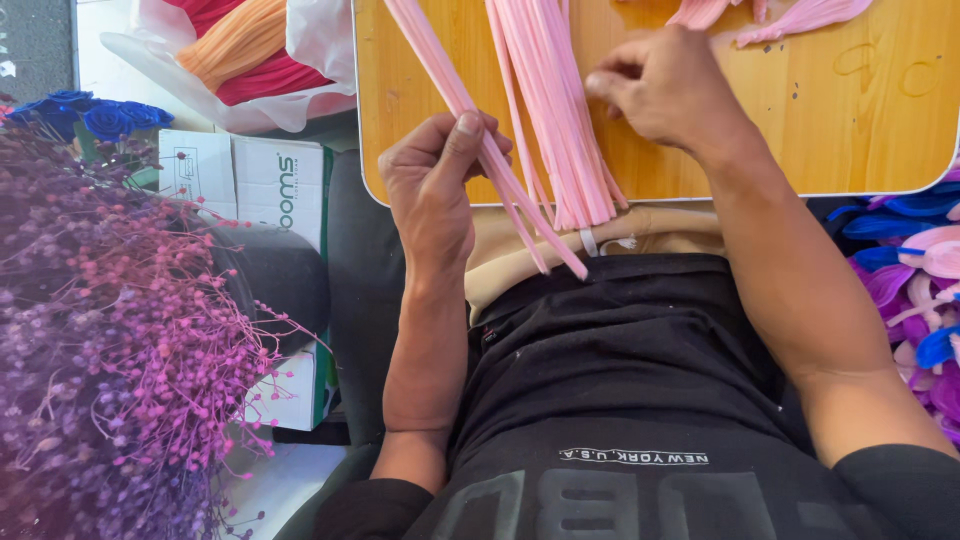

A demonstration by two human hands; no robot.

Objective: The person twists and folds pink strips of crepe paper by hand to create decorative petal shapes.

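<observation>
My left hand (432,180) pinches a few long pink strips (470,110) that run diagonally from the table's far edge down past its near edge. A thicker bundle of pink strips (550,90) lies on the wooden table (850,110) and overhangs my lap. My right hand (665,85) rests on the table to the right of that bundle, fingers curled against the strips' edge. More pink pieces (790,15) lie at the table's far side.
A mass of purple and pink dried flowers (110,330) fills the left. Blue roses (95,115), a white cardboard box (250,180) and a bag of orange and red material (250,50) sit behind. Blue, purple and pink petals (915,280) lie at right.
</observation>
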